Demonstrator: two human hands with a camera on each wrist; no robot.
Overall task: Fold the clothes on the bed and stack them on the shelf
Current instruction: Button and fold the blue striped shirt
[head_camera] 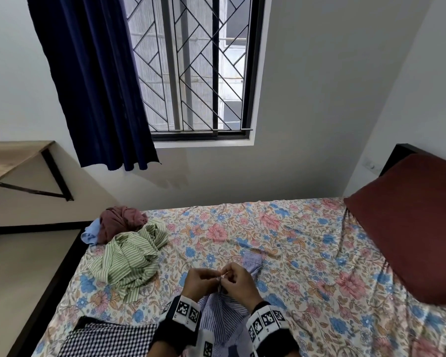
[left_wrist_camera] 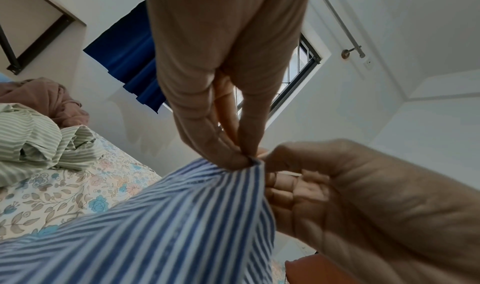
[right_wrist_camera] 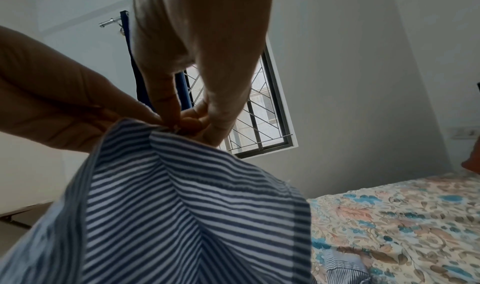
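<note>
Both hands, left hand and right hand, pinch blue striped shirt edge together; likely buttoning before fold. Next: lay flat on bed.

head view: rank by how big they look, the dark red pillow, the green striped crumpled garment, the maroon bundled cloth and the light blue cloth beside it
1. Dark red pillow, though it sits nearer the camera.
2. Green striped crumpled garment.
3. Maroon bundled cloth.
4. Light blue cloth, partly hidden.

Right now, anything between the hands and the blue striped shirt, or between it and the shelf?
Nothing at the hands: left hand and right hand both pinch the blue striped shirt. Toward the wooden shelf, the green striped garment lies on the bed on that side; the shelf top is bare.
</note>
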